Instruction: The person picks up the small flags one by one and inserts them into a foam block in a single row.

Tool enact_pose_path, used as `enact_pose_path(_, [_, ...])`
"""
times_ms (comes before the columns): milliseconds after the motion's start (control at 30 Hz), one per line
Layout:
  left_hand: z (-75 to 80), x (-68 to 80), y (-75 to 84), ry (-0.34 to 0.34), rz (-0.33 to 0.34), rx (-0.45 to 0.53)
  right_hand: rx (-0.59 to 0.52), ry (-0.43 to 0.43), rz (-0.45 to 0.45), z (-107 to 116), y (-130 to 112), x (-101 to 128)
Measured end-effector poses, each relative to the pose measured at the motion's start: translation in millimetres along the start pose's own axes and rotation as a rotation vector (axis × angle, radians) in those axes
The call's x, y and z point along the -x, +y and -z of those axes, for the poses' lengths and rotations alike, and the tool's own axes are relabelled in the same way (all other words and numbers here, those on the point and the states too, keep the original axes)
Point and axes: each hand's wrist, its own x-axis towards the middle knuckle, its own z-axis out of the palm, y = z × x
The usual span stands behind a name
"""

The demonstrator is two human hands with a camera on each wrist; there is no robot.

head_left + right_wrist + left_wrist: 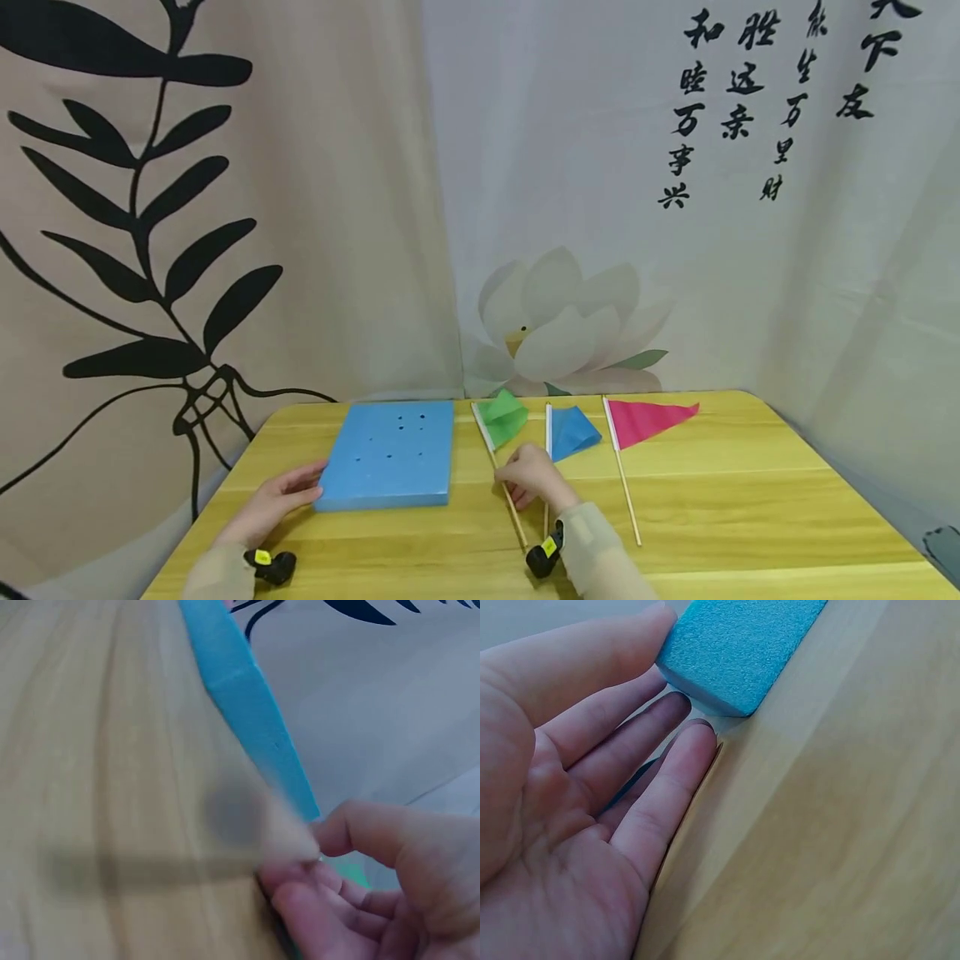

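Observation:
A blue foam block [390, 454] with several small holes lies flat on the wooden table [735, 517]. My left hand [281, 493] lies beside its near left corner with straight fingers [667, 780] touching the foam block [735, 652]. To its right lie three small flags on wooden sticks: a green flag [501, 418], a blue flag [572, 432] and a pink flag [643, 420]. My right hand [529, 479] pinches the green flag's stick, which shows only as a blur in the right wrist view beside the curled fingers [345, 900].
Printed curtains hang close behind the table, a leaf pattern at the left and a lotus with calligraphy at the right. The table's back edge meets them just past the flags. The foam block's edge [247, 705] shows in the right wrist view.

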Motion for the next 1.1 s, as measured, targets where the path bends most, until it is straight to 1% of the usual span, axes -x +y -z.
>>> enact_pose_path(133, [0.2, 0.6, 2.1, -0.003, 0.000, 0.007, -0.116, -0.062, -0.049, 3.6, 3.0, -2.6])
enact_pose_path(267, [0.5, 0.5, 3.1, -0.008, -0.004, 0.005, -0.205, -0.105, -0.075, 5.1, 4.9, -4.7])
enact_pose_path(400, [1.3, 0.9, 2.2, -0.025, -0.013, 0.005, -0.240, -0.134, -0.085, 4.6, 4.7, -5.5])
enact_pose_path(533, [2.1, 0.2, 0.2, -0.028, -0.013, 0.004, -0.252, -0.156, -0.089, 6.0, 3.7, -6.3])
enact_pose_path(633, [2.3, -1.4, -1.7, -0.017, -0.005, 0.006, -0.258, -0.165, -0.077, 10.0, 1.8, -6.2])
enact_pose_path(733, [2.5, -2.4, -3.1, -0.016, -0.008, 0.004, -0.270, -0.149, -0.065, 13.9, -0.8, -6.4])
enact_pose_path(933, [1.0, -2.8, -3.1, -0.006, -0.006, -0.011, -0.287, -0.088, -0.042, 21.5, -7.7, -6.4])
enact_pose_path(1100, [0.7, -3.1, -1.6, -0.015, -0.001, -0.005, -0.355, -0.060, 0.022, 29.2, -16.2, -5.8])
